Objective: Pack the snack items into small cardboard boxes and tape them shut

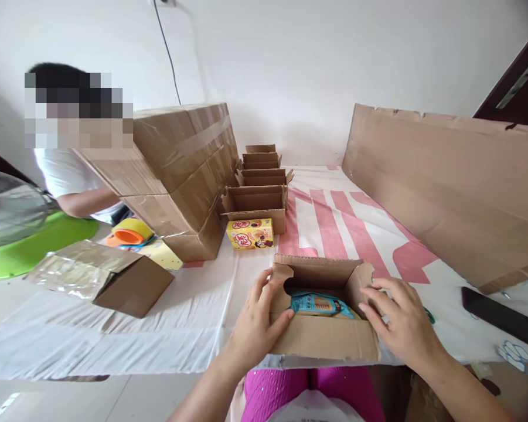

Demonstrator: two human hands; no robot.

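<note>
An open cardboard box (325,339) stands at the near table edge, in front of my body. A blue printed packet (319,303) lies inside it, with something yellowish partly showing beneath. My left hand (260,313) grips the box's left side flap, thumb at the front corner and fingers along the outer side. On the opposite side, my right hand (399,313) holds the right flap between thumb and curled fingers. Just beyond the box, to the left, sits a yellow snack box (250,234) with red lettering.
Several open cardboard boxes (264,202) line up toward the wall beside a stack of taped cartons (180,170). A taped box (114,281) lies at left. A tall cardboard panel (443,187) and a black phone-like slab (505,316) are at right. A person (79,170) is behind the cartons.
</note>
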